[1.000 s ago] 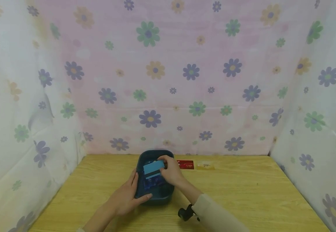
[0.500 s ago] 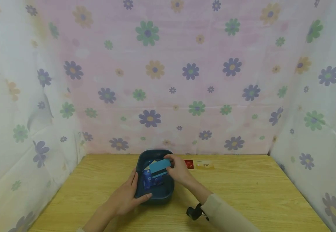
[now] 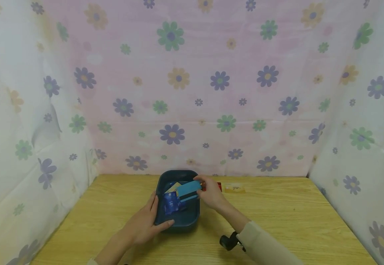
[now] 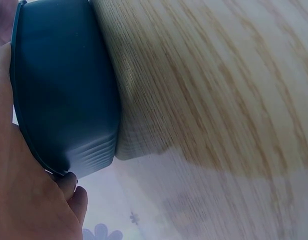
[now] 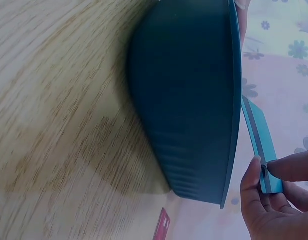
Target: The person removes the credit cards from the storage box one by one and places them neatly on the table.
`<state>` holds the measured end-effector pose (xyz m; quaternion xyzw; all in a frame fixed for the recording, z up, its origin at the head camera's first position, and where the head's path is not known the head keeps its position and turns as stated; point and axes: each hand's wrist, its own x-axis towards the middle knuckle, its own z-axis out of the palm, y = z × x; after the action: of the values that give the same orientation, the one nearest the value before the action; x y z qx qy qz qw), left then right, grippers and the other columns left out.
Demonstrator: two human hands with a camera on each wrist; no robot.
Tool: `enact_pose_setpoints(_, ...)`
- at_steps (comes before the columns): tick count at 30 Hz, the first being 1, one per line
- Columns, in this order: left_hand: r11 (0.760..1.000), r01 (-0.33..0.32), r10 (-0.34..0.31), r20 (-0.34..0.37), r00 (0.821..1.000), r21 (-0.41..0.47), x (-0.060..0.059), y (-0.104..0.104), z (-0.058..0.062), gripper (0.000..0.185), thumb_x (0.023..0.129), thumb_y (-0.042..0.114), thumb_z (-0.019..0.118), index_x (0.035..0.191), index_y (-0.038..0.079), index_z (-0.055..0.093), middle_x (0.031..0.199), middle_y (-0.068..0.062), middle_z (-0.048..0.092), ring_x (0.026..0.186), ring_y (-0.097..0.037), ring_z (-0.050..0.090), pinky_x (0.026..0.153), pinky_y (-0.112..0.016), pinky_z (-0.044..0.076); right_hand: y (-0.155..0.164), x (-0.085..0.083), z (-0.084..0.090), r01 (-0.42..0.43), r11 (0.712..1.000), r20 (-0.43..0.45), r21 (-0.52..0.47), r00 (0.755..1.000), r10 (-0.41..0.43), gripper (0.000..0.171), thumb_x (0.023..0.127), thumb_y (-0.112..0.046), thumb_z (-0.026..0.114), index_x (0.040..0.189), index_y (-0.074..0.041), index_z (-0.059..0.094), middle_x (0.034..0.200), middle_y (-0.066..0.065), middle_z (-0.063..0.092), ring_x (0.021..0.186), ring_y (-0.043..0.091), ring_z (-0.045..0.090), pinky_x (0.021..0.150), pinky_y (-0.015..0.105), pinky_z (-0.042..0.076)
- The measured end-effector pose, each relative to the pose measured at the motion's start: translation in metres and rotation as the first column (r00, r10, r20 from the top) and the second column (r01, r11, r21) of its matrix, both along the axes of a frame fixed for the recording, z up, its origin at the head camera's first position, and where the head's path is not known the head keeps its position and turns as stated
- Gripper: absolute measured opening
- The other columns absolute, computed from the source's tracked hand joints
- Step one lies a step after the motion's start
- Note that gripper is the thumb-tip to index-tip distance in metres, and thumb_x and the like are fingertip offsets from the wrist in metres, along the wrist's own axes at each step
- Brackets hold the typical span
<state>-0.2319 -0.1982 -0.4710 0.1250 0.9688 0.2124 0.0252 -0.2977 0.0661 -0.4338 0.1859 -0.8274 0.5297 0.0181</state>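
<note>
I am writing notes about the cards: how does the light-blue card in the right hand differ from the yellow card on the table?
The light-blue card shows a dark stripe; the yellow card shows a small print instead. The right hand holds the light-blue card up, tilted, while the yellow card lies flat on the table. Both are rectangular.

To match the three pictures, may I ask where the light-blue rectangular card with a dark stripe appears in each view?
Head: the card is below centre, in the right hand.
Left wrist: not in it.
Right wrist: at right, just below mid-height.
Shared landmark: the dark-teal, round-cornered plastic bin, seen in all three.
</note>
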Motion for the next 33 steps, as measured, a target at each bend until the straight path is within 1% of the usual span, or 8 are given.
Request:
enact_pose_setpoints(6, 1.0, 0.005, -0.005, 0.006, 1.0, 0.0, 0.0, -0.001, 0.001, 0.116, 0.09, 0.078, 0.053, 0.161, -0.005, 0.016, 0.17, -0.02, 0.005, 0.147, -0.047, 0.033, 0.112, -0.06, 0.038, 0.007, -0.001, -0.002, 0.004, 1.0, 0.014, -0.029, 1.0, -0.004, 0.044, 0.09, 0.017, 0.058, 0.132, 0.007, 0.06, 0.121, 0.026, 0.062, 0.093, 0.03, 0.066, 0.069, 0.039, 0.061)
enact_pose_setpoints(10, 1.0, 0.01, -0.01, 0.001, 1.0, -0.007, 0.001, 0.0, 0.001, 0.116, 0.09, 0.079, 0.053, 0.161, -0.005, 0.017, 0.17, -0.021, 0.006, 0.147, -0.047, 0.033, 0.112, -0.06, 0.038, 0.011, -0.002, -0.005, 0.007, 0.999, 0.018, -0.043, 1.0, -0.006, 0.045, 0.09, 0.018, 0.057, 0.133, 0.007, 0.06, 0.126, 0.028, 0.062, 0.094, 0.031, 0.067, 0.07, 0.043, 0.061)
enact_pose_setpoints(12, 1.0, 0.01, -0.01, -0.001, 1.0, -0.011, 0.001, 0.0, 0.002, 0.116, 0.09, 0.079, 0.053, 0.161, -0.005, 0.017, 0.17, -0.021, 0.005, 0.147, -0.047, 0.032, 0.113, -0.06, 0.037, 0.013, -0.002, -0.005, 0.012, 0.999, 0.016, -0.047, 1.0, -0.011, 0.046, 0.089, 0.018, 0.057, 0.133, 0.008, 0.059, 0.127, 0.028, 0.062, 0.093, 0.032, 0.067, 0.068, 0.042, 0.061)
enact_pose_setpoints(16, 1.0, 0.01, -0.01, 0.001, 1.0, -0.005, 0.002, 0.0, 0.003, 0.115, 0.09, 0.078, 0.053, 0.161, -0.006, 0.017, 0.17, -0.021, 0.005, 0.147, -0.047, 0.032, 0.113, -0.06, 0.037, 0.017, -0.001, -0.007, 0.022, 0.998, 0.023, -0.06, 1.0, -0.021, 0.046, 0.088, 0.018, 0.058, 0.132, 0.007, 0.06, 0.122, 0.028, 0.065, 0.092, 0.032, 0.068, 0.066, 0.037, 0.059)
enact_pose_setpoints(19, 1.0, 0.009, -0.009, 0.004, 1.0, -0.004, 0.002, 0.0, 0.004, 0.115, 0.09, 0.077, 0.053, 0.161, -0.006, 0.017, 0.17, -0.021, 0.005, 0.147, -0.048, 0.033, 0.113, -0.061, 0.037, 0.021, -0.002, -0.01, 0.018, 0.997, 0.036, -0.073, 0.999, -0.016, 0.045, 0.087, 0.018, 0.059, 0.131, 0.007, 0.061, 0.116, 0.028, 0.065, 0.09, 0.032, 0.069, 0.068, 0.042, 0.06)
enact_pose_setpoints(23, 1.0, 0.009, -0.009, 0.008, 1.0, -0.011, 0.003, 0.001, 0.005, 0.115, 0.09, 0.077, 0.053, 0.16, -0.006, 0.017, 0.17, -0.022, 0.005, 0.147, -0.048, 0.033, 0.113, -0.06, 0.037, 0.027, -0.004, -0.014, 0.008, 0.997, 0.058, -0.081, 0.998, -0.003, 0.043, 0.088, 0.018, 0.059, 0.129, 0.006, 0.061, 0.114, 0.027, 0.063, 0.086, 0.029, 0.068, 0.072, 0.05, 0.061)
enact_pose_setpoints(27, 1.0, 0.007, -0.006, 0.015, 1.0, -0.013, 0.003, 0.002, 0.006, 0.115, 0.09, 0.078, 0.053, 0.161, -0.006, 0.016, 0.17, -0.022, 0.005, 0.147, -0.048, 0.032, 0.112, -0.061, 0.037, 0.033, -0.006, -0.015, 0.0, 0.996, 0.088, -0.088, 0.996, 0.007, 0.042, 0.09, 0.017, 0.059, 0.13, 0.006, 0.06, 0.121, 0.028, 0.061, 0.087, 0.029, 0.07, 0.075, 0.051, 0.061)
enact_pose_setpoints(33, 1.0, -0.011, 0.012, 0.04, 0.999, -0.011, 0.004, 0.003, 0.009, 0.116, 0.089, 0.079, 0.054, 0.161, -0.004, 0.016, 0.17, -0.022, 0.006, 0.147, -0.049, 0.031, 0.113, -0.062, 0.036, 0.045, -0.006, -0.014, 0.017, 0.993, 0.134, -0.121, 0.991, 0.0, 0.043, 0.091, 0.017, 0.058, 0.132, 0.006, 0.06, 0.133, 0.031, 0.056, 0.099, 0.036, 0.07, 0.076, 0.053, 0.06)
